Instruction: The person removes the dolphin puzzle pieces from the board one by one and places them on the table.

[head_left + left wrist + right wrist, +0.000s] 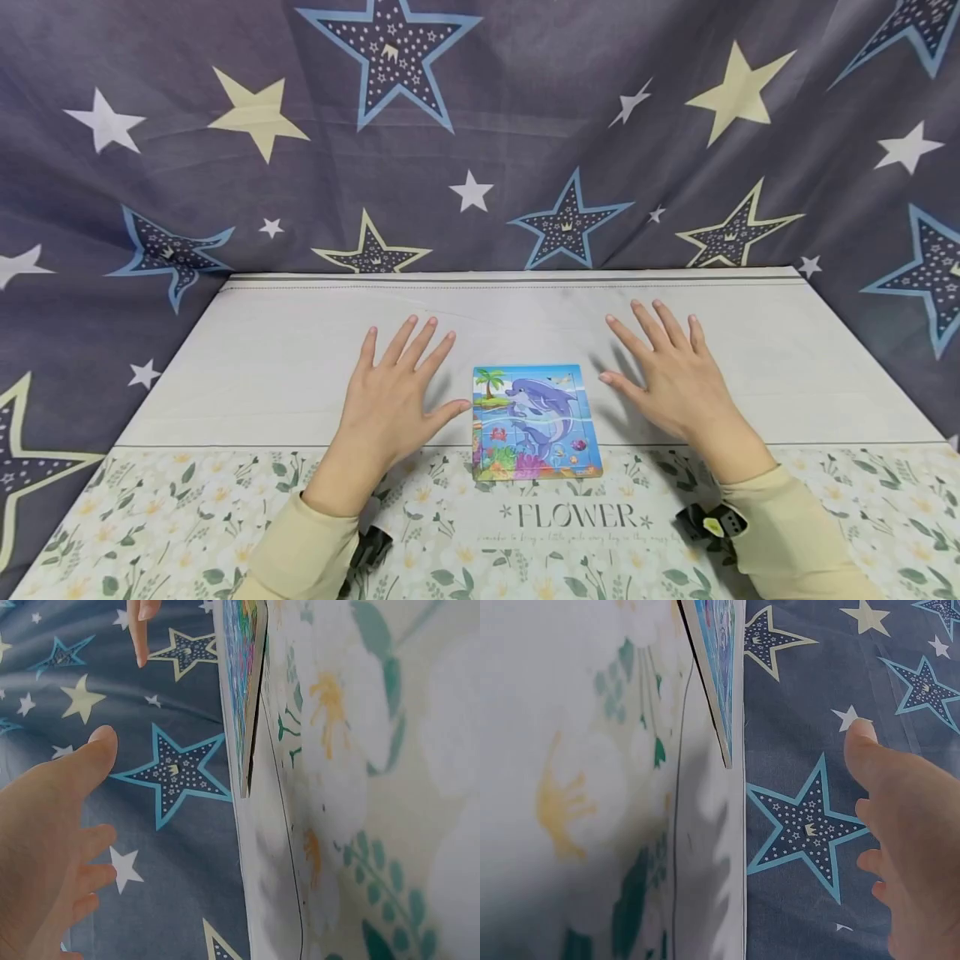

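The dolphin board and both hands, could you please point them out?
Dolphin board (537, 422), head view: on its printed face.
Left hand (387, 405), head view: back of the hand.
Right hand (679, 392), head view: back of the hand.

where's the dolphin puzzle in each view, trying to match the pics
Head: the dolphin puzzle lies just below centre, between left hand and right hand.
Left wrist: dolphin puzzle at top middle, nearly edge-on.
Right wrist: dolphin puzzle at top middle, nearly edge-on.
Shared landmark: the starry cloth.
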A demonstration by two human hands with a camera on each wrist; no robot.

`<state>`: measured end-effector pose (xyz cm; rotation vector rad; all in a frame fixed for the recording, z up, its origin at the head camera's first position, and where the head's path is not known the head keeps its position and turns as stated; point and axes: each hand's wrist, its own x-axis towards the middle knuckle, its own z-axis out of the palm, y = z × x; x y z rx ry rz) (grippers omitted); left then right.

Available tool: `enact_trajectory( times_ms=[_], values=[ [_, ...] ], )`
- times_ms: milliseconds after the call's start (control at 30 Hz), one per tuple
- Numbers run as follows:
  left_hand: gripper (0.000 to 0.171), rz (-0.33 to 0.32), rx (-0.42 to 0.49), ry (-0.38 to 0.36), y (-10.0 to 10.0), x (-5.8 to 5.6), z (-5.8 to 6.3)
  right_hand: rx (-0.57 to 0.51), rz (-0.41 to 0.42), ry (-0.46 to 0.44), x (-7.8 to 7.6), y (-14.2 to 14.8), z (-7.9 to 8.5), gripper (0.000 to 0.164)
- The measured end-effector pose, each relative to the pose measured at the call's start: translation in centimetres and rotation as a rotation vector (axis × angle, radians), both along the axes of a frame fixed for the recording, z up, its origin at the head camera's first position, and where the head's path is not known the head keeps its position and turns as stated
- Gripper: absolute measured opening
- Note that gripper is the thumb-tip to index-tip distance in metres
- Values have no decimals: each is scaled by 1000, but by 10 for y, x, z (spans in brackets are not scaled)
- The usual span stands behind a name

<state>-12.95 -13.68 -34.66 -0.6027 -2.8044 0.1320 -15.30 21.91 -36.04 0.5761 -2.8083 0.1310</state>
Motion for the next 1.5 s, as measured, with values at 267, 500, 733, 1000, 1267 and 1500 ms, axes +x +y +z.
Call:
enact_trajectory(
  times_ms=[267, 500, 733, 1000, 1267, 1500],
  values=[
    [89, -20, 19, -22, 1, 1, -1, -6, 9, 11, 2, -3, -1, 74],
    [90, -20, 32, -47, 3, 2, -2, 2, 14, -3, 3, -7, -1, 76],
    [91, -29, 37, -82, 5, 2, -5, 9, 36, -10, 4, -11, -2, 78],
    [90, -46, 64, -142, 10, 5, -11, 26, 47, -26, 6, -17, -3, 79],
    [88, -56, 98, -257, 13, 7, -13, 16, 76, -13, 7, -22, -7, 80],
    [89, -77, 171, -354, 14, 4, -17, 0, 103, -40, 7, -28, -10, 81]
  ],
)
